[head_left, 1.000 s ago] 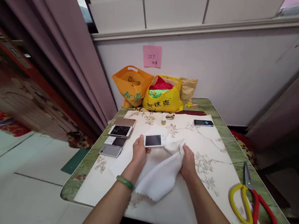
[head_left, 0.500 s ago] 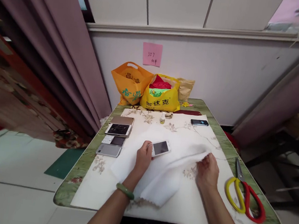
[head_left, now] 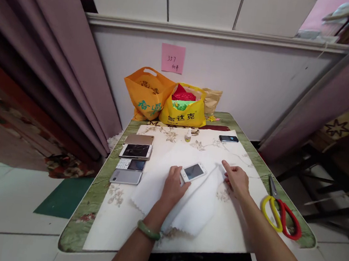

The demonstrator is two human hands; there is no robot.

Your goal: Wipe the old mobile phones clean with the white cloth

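White phone (head_left: pixel 194 172) is resting between the thumb and fingers of the left hand (head_left: pixel 173 186), screen up and tilting over the white cloth (head_left: pixel 197 211). The right hand (head_left: pixel 238 180), which was lifting the cloth's edge half a second ago, is now hanging lower beside it, thumb extending and fingers curling; whether they are pinching any cloth, I cannot tell. The cloth is now lying flatter on the surface (head_left: pixel 92 205), so wiping does not seem to be happening at this instant. Farther out, four phones (head_left: pixel 131 164) are lying leftward, a small bottle (head_left: pixel 188 135) is standing beyond, and scissors (head_left: pixel 276 196) are lying rightward.
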